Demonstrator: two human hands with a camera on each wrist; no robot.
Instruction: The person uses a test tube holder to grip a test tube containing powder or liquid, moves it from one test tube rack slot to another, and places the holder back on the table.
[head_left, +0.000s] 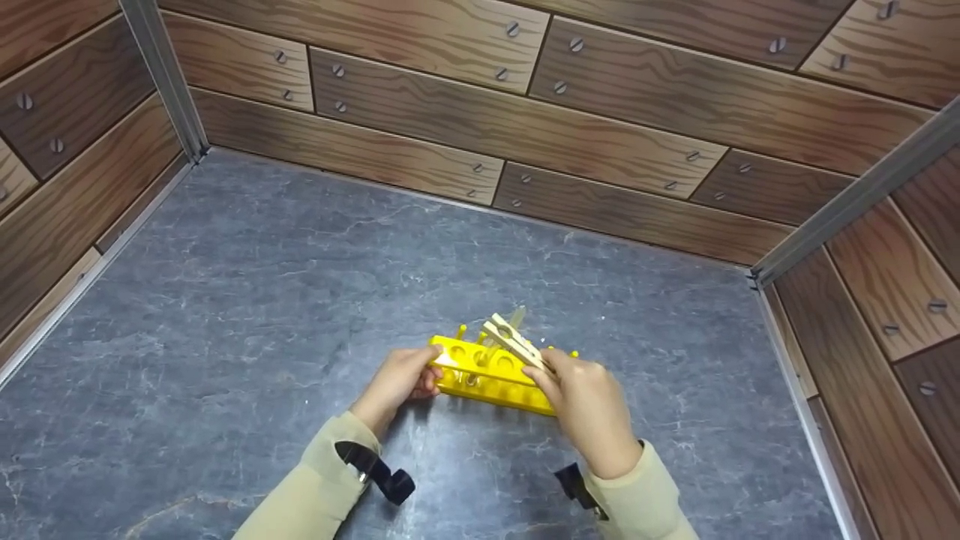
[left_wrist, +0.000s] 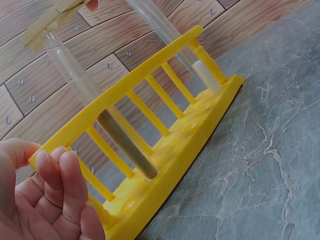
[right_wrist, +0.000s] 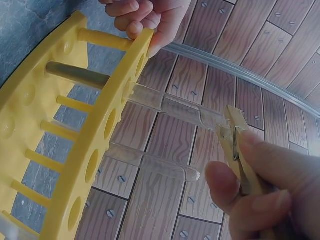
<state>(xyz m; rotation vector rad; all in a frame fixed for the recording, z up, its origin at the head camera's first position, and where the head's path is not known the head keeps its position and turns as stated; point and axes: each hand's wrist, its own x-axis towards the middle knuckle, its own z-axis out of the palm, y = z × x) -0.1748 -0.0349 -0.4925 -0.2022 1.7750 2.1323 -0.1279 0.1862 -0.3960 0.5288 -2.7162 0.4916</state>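
My left hand (head_left: pixel 401 379) holds the left end of a yellow test tube rack (head_left: pixel 491 367) between thumb and fingers. In my right hand (head_left: pixel 592 401) I pinch a wooden test tube clamp (right_wrist: pixel 232 130), whose jaws sit at the top of a glass test tube (left_wrist: pixel 127 142). That tube stands in a rack hole, with dark brownish contents in its lower part. A clear tube with a rounded end (right_wrist: pixel 160 167) sticks up behind the rack's top bar. Toward the rack's other end stands a tube with white contents (left_wrist: pixel 206 77).
The rack is on a dark grey marbled surface (head_left: pixel 300 285). Wood-patterned panels (head_left: pixel 420 97) wall it in at the back and both sides, with metal strips (head_left: pixel 855 199) at the corners. Other rack holes (right_wrist: pixel 92 165) show no tube.
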